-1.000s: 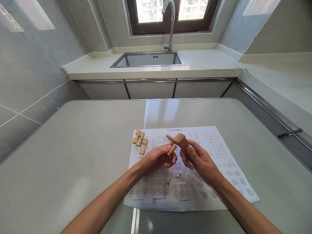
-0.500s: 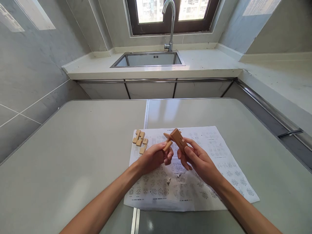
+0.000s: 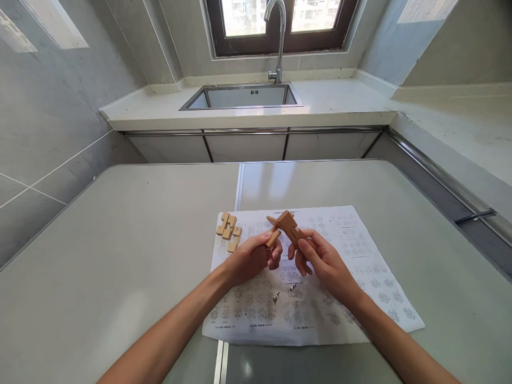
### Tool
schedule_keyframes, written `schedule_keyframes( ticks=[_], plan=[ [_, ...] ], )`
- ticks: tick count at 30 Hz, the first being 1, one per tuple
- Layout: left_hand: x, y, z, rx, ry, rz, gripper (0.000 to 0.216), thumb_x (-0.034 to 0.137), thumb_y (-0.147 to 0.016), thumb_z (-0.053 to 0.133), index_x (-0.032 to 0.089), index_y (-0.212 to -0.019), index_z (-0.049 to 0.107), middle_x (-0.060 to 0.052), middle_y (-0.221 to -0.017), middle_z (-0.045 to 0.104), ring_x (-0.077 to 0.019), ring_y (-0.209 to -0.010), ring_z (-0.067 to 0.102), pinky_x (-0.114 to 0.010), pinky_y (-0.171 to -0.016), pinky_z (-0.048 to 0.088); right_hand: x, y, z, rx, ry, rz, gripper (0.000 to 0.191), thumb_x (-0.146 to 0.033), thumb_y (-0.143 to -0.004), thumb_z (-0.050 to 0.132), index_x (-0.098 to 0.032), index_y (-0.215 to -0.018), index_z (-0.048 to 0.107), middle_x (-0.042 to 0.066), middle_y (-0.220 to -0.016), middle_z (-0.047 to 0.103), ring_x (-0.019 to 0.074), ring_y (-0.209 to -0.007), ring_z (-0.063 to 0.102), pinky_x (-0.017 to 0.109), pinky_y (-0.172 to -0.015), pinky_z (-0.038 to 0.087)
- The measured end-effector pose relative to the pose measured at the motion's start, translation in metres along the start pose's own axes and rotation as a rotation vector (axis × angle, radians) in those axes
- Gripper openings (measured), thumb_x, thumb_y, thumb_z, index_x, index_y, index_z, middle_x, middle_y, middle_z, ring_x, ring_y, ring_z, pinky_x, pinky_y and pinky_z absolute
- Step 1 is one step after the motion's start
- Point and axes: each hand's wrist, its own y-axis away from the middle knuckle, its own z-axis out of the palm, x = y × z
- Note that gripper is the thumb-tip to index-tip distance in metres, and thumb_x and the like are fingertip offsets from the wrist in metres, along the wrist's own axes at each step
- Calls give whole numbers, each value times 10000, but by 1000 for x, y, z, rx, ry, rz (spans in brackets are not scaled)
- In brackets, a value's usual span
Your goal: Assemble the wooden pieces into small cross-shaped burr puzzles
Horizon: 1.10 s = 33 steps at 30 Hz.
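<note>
Far left, smooth grey wall tile [image 3: 48, 106], faintly marbled, crossed by thin pale joints. Beside that, a pale grey table [image 3: 120, 240] with rounded far corners and soft patches of glare. Next along, at the far left corner of a creased white sheet [image 3: 320, 337] printed with small line drawings, loose wooden blocks [image 3: 226, 233], pale, squared and stepped in outline; exact count hard to tell.

Rightward, pinches a short wooden piece [image 3: 273, 238], straight-edged and smooth, with the left hand [image 3: 254, 257]: thumb on top, other fingers curled beneath, gap narrow. Just above, at a slant, a slim wooden tip [image 3: 271, 219], tapering and pointing left; cannot tell from which piece.

Farther right, grips a larger wooden block [image 3: 288, 223], brown, flat-faced and notched near the thumb, with the right hand [image 3: 322, 264]: thumb on the near side, fingers bent behind and below, closed to the block's thickness. Holds everything close together above the sheet; contact between the pieces unclear.

Compared with 1 s ago, presents more of the block's broad notched face, with both hands slightly farther left. Compared with 0.5 s ago, keeps nearly the same grip and angle. Loose blocks and sheet unmoved on the table.
</note>
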Motion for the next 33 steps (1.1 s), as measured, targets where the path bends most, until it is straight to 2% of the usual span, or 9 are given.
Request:
schedule_keyframes(
  ticks=[8, 14, 24, 33],
  plan=[
    [-2, -1, 0, 5, -9, 15, 319, 445, -987, 577, 174, -824, 534, 5, -759, 521, -108, -575, 400, -270, -620, 366, -2, 0, 3, 58, 52, -6, 340, -559, -1054, 566, -229, -1118, 612, 21, -890, 679, 110, -526, 523, 286, -517, 384],
    [0, 0, 0, -24, -8, 6, 324, 418, -1002, 549, 177, -786, 528, 10, -728, 467, -122, -589, 373, -273, -616, 368, -5, 0, -1, -43, 13, 22, 301, -524, -1070, 559, -231, -1046, 618, 25, -924, 688, 106, -550, 516, 292, -553, 408],
    [3, 1, -2, -42, -40, -15, 355, 443, -1018, 523, 174, -785, 527, 14, -738, 440, -114, -577, 331, -273, -618, 356, -2, 0, 2, -13, 2, 19, 297, -520, -1074, 556, -230, -1094, 621, 45, -975, 701, 97, -554, 493, 289, -552, 405],
    [4, 1, -1, -49, -72, -7, 389, 476, -998, 557, 181, -748, 516, 18, -706, 438, -117, -580, 331, -277, -611, 350, -3, 0, 0, 10, -17, 35, 285, -519, -1060, 579, -241, -1100, 631, 6, -870, 652, 94, -528, 416, 293, -559, 382]
  ],
)
